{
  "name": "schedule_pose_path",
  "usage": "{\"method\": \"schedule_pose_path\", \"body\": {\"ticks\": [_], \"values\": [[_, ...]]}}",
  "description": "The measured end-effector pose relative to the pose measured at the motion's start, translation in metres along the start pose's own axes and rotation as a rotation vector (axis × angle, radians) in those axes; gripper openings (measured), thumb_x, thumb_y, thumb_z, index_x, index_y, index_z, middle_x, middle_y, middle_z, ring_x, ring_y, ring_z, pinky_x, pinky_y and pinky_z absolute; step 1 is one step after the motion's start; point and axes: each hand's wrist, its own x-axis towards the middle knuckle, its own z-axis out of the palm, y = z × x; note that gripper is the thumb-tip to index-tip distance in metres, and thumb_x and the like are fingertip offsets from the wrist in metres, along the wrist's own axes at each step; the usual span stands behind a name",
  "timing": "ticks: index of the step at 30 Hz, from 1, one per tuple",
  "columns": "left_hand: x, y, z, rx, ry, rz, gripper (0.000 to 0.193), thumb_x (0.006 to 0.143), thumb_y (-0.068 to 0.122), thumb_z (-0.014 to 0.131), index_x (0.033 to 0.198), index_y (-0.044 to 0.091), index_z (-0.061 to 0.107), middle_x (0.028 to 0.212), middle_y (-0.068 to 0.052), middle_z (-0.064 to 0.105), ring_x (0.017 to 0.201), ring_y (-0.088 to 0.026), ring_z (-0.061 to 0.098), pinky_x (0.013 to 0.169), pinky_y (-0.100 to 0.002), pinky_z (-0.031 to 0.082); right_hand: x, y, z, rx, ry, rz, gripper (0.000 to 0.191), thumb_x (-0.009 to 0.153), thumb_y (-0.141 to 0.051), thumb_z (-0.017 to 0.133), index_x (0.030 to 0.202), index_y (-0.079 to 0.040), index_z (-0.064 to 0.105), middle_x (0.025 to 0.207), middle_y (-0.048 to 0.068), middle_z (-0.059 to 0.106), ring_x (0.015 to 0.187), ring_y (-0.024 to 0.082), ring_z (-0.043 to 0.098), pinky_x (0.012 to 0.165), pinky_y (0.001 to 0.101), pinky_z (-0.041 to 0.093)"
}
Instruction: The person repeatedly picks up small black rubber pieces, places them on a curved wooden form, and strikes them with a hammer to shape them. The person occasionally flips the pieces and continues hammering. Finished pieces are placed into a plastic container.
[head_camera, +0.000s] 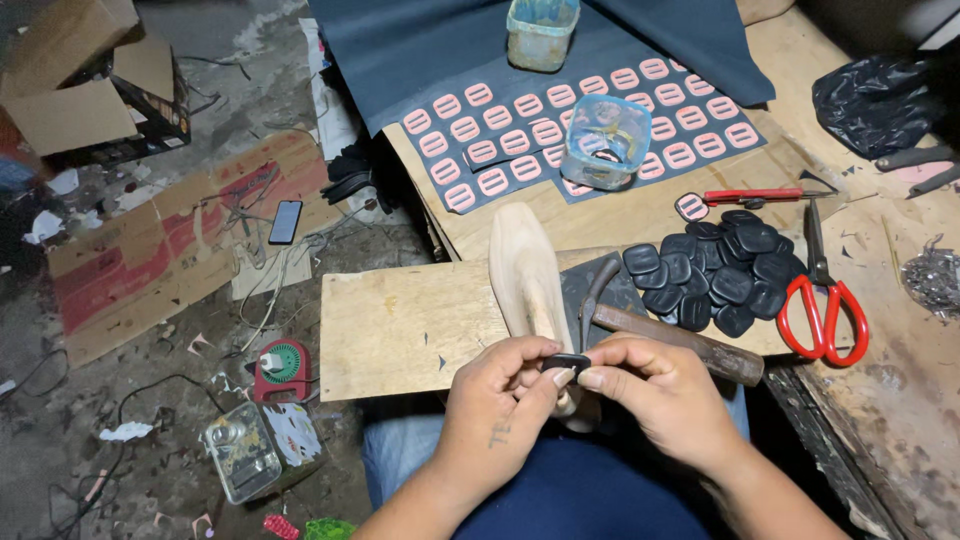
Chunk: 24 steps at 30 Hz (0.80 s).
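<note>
Both hands, left and right, pinch one black piece between fingertips at lower centre, over the lap. Such a slight grip could let it slip to the littered floor; hammer lies just behind.

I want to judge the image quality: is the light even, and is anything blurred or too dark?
Head view: light falls brightest on the pale wooden board; the right edge goes dark; the small black oval piece between both hands stays sharp; straight edges bend slightly outward.
</note>
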Motion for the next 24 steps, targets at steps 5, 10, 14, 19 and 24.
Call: {"method": "schedule_pose_path", "body": {"ticks": [5, 10, 14, 19, 24], "values": [[-0.002, 0.000, -0.011, 0.377, 0.140, 0.344, 0.011, 0.088, -0.001, 0.070, 0.098, 0.000, 0.069, 0.106, -0.012, 0.070, 0.088, -0.021, 0.072, 0.078, -0.029, 0.058, 0.005, -0.020, -0.014, -0.763, 0.189, -0.456, 0.031, 0.081, -0.019, 0.077, 0.107, -0.005, 0.071, 0.098, 0.009, 0.070, 0.093, 0.028, 0.067, 0.083, 0.0381, 0.051], [-0.002, -0.002, -0.015, 0.551, 0.124, 0.450, 0.018, 0.084, -0.001, 0.070, 0.102, 0.000, 0.069, 0.122, -0.018, 0.069, 0.104, -0.031, 0.072, 0.089, -0.033, 0.058, 0.007, -0.018, -0.032, -1.181, 0.232, -0.219, 0.045, 0.068, -0.027, 0.082, 0.108, -0.009, 0.071, 0.096, 0.011, 0.065, 0.097, 0.035, 0.060, 0.080, 0.0483, 0.047], [-0.005, 0.000, -0.011, 0.572, 0.106, 0.506, 0.029, 0.078, 0.002, 0.073, 0.105, -0.003, 0.066, 0.125, -0.021, 0.065, 0.107, -0.035, 0.070, 0.091, -0.036, 0.057, 0.008, -0.007, -0.041, -1.175, 0.223, -0.237, 0.048, 0.070, -0.027, 0.081, 0.114, -0.010, 0.071, 0.098, 0.011, 0.066, 0.096, 0.035, 0.060, 0.079, 0.0477, 0.047], [-0.003, 0.002, -0.011, 0.489, 0.069, 0.383, 0.029, 0.082, 0.005, 0.077, 0.107, -0.002, 0.066, 0.121, -0.019, 0.063, 0.098, -0.029, 0.073, 0.083, -0.033, 0.059, 0.006, 0.000, -0.043, -1.040, 0.270, -0.350, 0.040, 0.080, -0.024, 0.076, 0.116, -0.006, 0.068, 0.100, 0.013, 0.066, 0.098, 0.035, 0.061, 0.084, 0.0443, 0.049], [0.002, 0.000, -0.009, 0.593, 0.171, 0.504, 0.029, 0.083, 0.004, 0.077, 0.109, 0.001, 0.065, 0.114, -0.015, 0.069, 0.099, -0.029, 0.071, 0.085, -0.034, 0.059, -0.018, -0.007, -0.034, -0.776, 0.343, -0.430, 0.040, 0.091, -0.019, 0.069, 0.126, 0.001, 0.064, 0.114, 0.016, 0.068, 0.100, 0.033, 0.068, 0.084, 0.0386, 0.053]]}}
